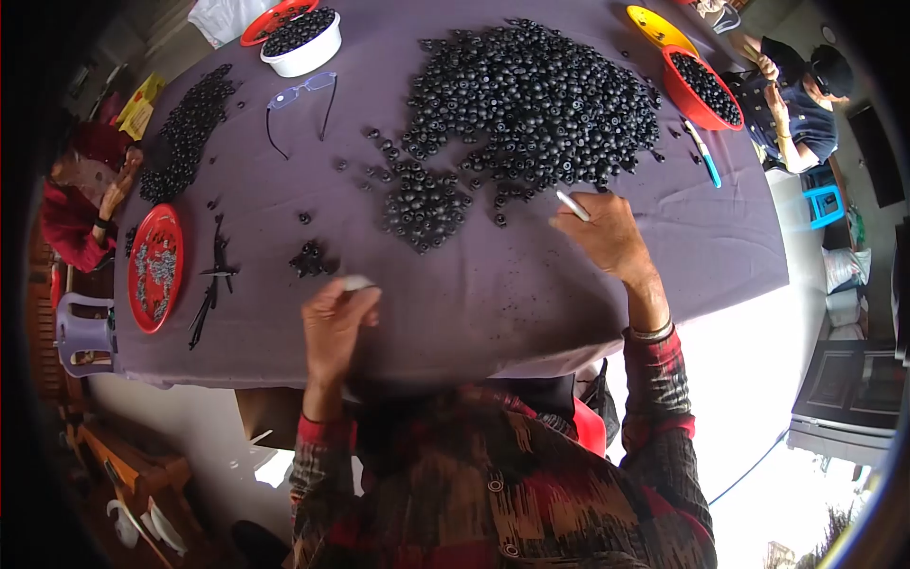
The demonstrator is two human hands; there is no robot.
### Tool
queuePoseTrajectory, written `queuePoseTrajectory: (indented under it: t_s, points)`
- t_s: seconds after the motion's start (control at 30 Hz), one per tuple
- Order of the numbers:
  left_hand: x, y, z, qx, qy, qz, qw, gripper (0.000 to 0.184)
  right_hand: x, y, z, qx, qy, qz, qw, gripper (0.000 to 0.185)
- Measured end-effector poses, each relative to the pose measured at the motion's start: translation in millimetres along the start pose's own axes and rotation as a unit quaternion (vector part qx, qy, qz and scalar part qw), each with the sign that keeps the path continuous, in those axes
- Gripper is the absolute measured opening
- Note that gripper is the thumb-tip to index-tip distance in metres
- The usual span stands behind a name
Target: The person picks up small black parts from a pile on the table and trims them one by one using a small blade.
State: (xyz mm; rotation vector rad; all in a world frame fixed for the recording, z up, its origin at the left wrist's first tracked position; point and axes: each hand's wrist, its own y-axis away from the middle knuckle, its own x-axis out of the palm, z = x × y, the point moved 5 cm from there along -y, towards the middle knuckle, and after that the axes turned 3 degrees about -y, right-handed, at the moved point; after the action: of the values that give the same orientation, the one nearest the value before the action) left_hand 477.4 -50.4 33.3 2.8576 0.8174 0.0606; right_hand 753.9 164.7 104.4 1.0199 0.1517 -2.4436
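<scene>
My left hand (338,322) is above the table's near part, its fingers pressed together, with something pale at the fingertips that I cannot make out. A small group of black pieces (311,259) lies just beyond it. My right hand (607,232) is closed around a white stick-like tool (572,205), at the near edge of a large pile of small round black pieces (540,104). A smaller heap of the same pieces (425,207) lies between my hands, a little farther away.
On the purple tablecloth (474,313) are eyeglasses (301,92), a red tray (156,268), black strips (210,289), a white bowl (305,59), a red bowl (684,93) and a blue-handled tool (703,156). People sit at the left (81,190) and right (806,114).
</scene>
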Motion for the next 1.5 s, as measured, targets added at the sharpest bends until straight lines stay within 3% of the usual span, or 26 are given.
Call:
queuePoseTrajectory:
  t_s: [0.03, 0.13, 0.17, 0.3, 0.4, 0.5, 0.6, 0.7, 0.8, 0.93, 1.03, 1.1, 1.23, 1.3, 1.33, 1.37, 1.5]
  points:
    - [-10, -1, 0, 0.000, -0.041, -0.027, 0.999, 0.007, 5, -1, -12, 0.033, 0.008, 0.017, 0.999, 0.019]
    - [-25, -4, -6, -0.019, -0.115, -0.077, 0.990, 0.007, 24, 4, -16, -0.048, -0.038, 0.013, 0.998, 0.017]
    - [-30, -8, -5, -0.010, -0.167, -0.105, 0.980, 0.011, 29, 2, -16, -0.035, -0.039, 0.008, 0.999, 0.017]
    - [-40, -22, -13, 0.016, -0.237, -0.159, 0.958, 0.010, 49, -9, -2, -0.141, 0.039, -0.017, 0.989, 0.021]
    - [-46, -31, -13, 0.082, -0.242, -0.154, 0.955, 0.009, 66, -15, 6, -0.170, 0.107, -0.026, 0.979, 0.021]
    - [-36, -20, -20, 0.179, -0.228, -0.208, 0.934, 0.015, 76, -17, 14, -0.155, 0.139, -0.046, 0.977, 0.022]
    - [10, -7, -20, 0.181, -0.154, -0.097, 0.966, 0.011, 79, -16, 20, -0.165, 0.144, -0.053, 0.974, 0.019]
    - [62, 6, -21, 0.035, 0.030, 0.024, 0.999, 0.017, 67, 0, 43, -0.213, 0.046, -0.080, 0.973, 0.016]
    - [96, 8, -18, -0.015, 0.178, 0.102, 0.979, 0.023, 55, 34, 77, -0.241, -0.076, -0.081, 0.964, 0.023]
    - [115, 12, -18, -0.024, 0.314, 0.157, 0.936, 0.027, 66, 57, 79, -0.295, -0.059, -0.112, 0.947, 0.026]
    - [112, 18, -22, -0.025, 0.300, 0.146, 0.942, 0.024, 71, 65, 74, -0.303, -0.065, -0.118, 0.944, 0.033]
    - [109, 17, -23, -0.022, 0.271, 0.169, 0.947, 0.026, 65, 64, 78, -0.303, -0.120, -0.059, 0.944, 0.033]
    - [101, 13, -44, 0.013, 0.211, 0.236, 0.948, 0.048, 52, 52, 77, -0.198, -0.313, 0.121, 0.921, 0.030]
    - [101, 15, -54, 0.025, 0.190, 0.266, 0.945, 0.071, 52, 48, 82, -0.241, -0.293, 0.189, 0.906, 0.028]
    - [101, 15, -55, 0.016, 0.186, 0.280, 0.942, 0.070, 53, 49, 84, -0.263, -0.282, 0.223, 0.895, 0.028]
    - [100, 14, -55, 0.007, 0.181, 0.293, 0.939, 0.070, 54, 50, 87, -0.217, -0.308, 0.266, 0.887, 0.031]
    - [101, 12, -46, 0.014, 0.233, 0.322, 0.917, 0.068, 65, 50, 76, -0.220, -0.355, 0.250, 0.874, 0.027]
